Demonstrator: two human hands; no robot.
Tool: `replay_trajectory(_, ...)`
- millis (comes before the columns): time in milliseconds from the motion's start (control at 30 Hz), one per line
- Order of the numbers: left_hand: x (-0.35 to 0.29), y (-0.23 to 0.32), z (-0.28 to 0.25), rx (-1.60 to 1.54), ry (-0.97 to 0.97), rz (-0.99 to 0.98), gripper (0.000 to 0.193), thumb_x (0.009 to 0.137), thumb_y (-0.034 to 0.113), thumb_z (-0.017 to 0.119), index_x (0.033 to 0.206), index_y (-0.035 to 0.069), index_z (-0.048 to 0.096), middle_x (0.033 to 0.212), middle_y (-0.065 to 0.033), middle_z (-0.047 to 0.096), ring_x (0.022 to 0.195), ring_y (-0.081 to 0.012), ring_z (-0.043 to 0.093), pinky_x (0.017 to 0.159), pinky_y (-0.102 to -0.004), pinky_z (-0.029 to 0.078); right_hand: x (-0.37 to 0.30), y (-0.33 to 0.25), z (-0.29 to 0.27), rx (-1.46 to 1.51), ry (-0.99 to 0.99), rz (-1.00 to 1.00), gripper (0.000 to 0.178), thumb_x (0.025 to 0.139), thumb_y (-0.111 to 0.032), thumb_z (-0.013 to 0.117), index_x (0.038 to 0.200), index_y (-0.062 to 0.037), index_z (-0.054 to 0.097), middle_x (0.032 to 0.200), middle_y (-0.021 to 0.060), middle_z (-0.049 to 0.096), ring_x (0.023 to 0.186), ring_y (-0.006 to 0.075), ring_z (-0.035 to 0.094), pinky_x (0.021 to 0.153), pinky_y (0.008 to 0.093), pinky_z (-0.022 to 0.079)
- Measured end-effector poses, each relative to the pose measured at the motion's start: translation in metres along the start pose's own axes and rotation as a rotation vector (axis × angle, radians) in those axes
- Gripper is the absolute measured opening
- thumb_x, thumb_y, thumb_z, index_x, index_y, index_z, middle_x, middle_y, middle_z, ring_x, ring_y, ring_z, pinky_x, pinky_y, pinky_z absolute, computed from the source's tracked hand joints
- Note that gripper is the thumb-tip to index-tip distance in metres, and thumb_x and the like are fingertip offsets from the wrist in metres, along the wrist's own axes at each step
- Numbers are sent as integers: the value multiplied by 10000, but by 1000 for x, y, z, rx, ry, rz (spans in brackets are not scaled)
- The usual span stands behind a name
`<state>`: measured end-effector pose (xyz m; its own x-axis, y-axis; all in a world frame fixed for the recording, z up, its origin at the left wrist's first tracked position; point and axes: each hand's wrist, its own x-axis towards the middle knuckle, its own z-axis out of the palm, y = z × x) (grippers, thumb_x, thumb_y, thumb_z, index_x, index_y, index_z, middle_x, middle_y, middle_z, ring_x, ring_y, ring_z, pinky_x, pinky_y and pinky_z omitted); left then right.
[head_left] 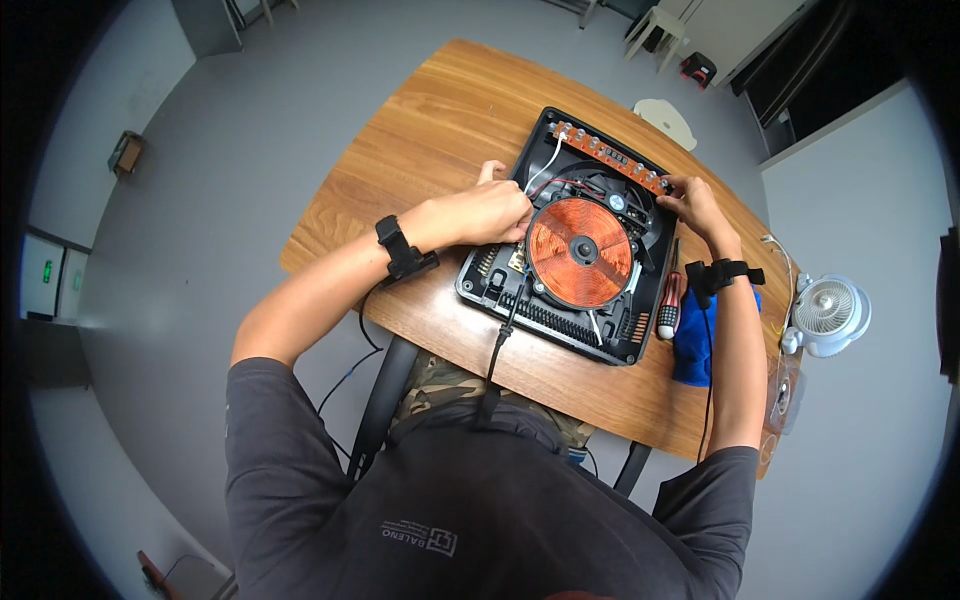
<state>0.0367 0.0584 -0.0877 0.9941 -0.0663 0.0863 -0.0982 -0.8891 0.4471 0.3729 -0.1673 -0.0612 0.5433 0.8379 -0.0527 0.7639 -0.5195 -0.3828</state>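
Observation:
An opened induction cooker, its black housing (464, 286) tilted on the table, lies in front of me. Its round copper coil (562, 262) sits in the middle, and an orange strip of circuit board (597, 147) runs along the far edge. A white cable (547, 168) leads from that board toward my left hand (494, 212). This hand is closed at the coil's left rim, and its fingertips are hidden. My right hand (697, 208) is at the housing's right side, by the board's right end, thumb and fingers drawn together. What they pinch is too small to tell.
Right of the cooker lie a screwdriver (669, 305) and a blue cloth (692, 352). A small light-blue fan (829, 308) is at the table's right edge, near a clear plastic container (786, 397). The black power cord (498, 350) drops over the near edge of the wooden table (400, 155).

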Motion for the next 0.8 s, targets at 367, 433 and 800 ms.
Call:
replay_trajectory(367,15,5,5,86,-66,-135,124,818,124,695,706,71,695,718,-140,700,776,-331,678,986,-519,337,1,3,-2,-11,-17,-6,473,800,-179,850,1215,10,723,874,199,717,844,316,713,791,416,553)
replay_trajectory(433,17,5,6,78,-76,-160,115,810,125,693,706,76,702,724,-146,703,780,-336,682,974,-508,342,2,3,-2,-38,-16,-11,478,794,-180,851,1216,5,723,881,201,720,850,322,715,793,420,553)
replay_trajectory(800,10,2,7,58,1,-136,128,807,188,719,711,104,703,722,-96,707,805,-300,694,1008,-564,343,-4,-8,-7,-59,25,-38,457,788,-155,838,1196,17,722,878,215,736,832,327,723,778,417,555)
